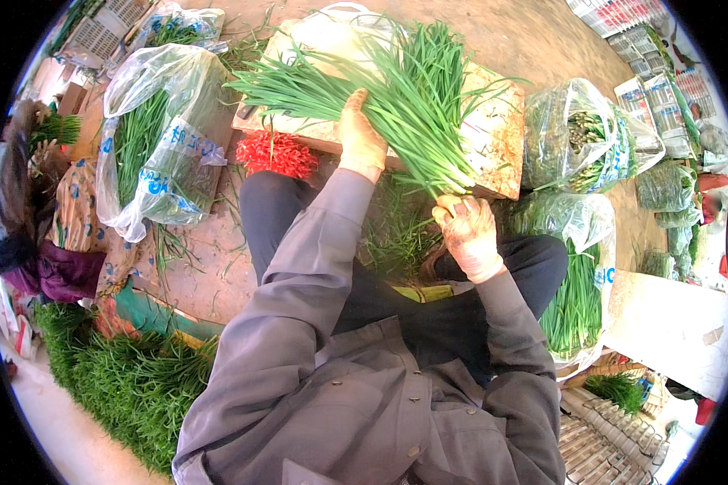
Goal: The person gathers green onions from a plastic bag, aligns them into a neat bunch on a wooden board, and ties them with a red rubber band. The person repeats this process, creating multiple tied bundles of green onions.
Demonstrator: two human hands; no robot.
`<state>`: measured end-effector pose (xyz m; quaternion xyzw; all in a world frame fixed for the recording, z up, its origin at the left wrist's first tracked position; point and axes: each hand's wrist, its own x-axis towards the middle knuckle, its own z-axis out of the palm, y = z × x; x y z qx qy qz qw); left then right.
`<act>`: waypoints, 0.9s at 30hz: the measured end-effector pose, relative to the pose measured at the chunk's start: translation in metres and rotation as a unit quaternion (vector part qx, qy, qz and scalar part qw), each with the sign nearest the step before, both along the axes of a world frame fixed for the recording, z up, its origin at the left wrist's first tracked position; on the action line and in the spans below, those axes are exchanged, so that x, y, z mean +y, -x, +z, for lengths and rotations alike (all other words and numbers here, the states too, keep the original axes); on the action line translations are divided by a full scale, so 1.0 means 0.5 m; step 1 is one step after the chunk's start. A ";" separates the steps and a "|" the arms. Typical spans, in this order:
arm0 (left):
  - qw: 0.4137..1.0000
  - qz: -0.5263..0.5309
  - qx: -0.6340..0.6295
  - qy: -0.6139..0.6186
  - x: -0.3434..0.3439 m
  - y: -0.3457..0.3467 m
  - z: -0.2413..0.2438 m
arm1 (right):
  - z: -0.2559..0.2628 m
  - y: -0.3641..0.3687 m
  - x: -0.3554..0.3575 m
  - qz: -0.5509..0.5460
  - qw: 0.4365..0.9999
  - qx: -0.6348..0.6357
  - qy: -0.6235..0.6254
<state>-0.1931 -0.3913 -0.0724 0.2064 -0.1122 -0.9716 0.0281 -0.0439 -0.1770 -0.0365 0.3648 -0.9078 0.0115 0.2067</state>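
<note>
A loose bunch of garlic chives (400, 121) lies slantwise over a low wooden block (500, 133), its pale stem ends towards me. My left hand (361, 136) grips the bunch about its middle, thumb on top of the leaves. At the stem ends, the fingers of my right hand (468, 233) are curled and pinch the lower tips. More chives (440, 60) lie beneath and behind the bunch on the block. A bundle of red ties (276, 154) sits at the block's near left corner, beside my knee.
Plastic bags of chives stand at left (164, 139), right (588, 136) and near right (573, 291). Leaf scraps (400, 233) litter the floor between my legs. A large heap of greens (127, 376) lies at lower left. Another person (67, 206) sits at far left.
</note>
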 end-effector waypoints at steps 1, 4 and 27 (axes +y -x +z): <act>1.000 0.002 0.002 0.004 0.004 -0.001 0.006 | -0.006 -0.009 0.014 0.000 1.000 -0.018 -0.021; 1.000 0.000 -0.001 0.002 0.004 -0.003 0.011 | -0.034 -0.027 0.047 -0.012 0.986 -0.139 -0.096; 1.000 0.004 0.002 -0.003 0.011 0.024 -0.057 | 0.024 0.049 -0.041 -0.157 0.983 0.091 0.010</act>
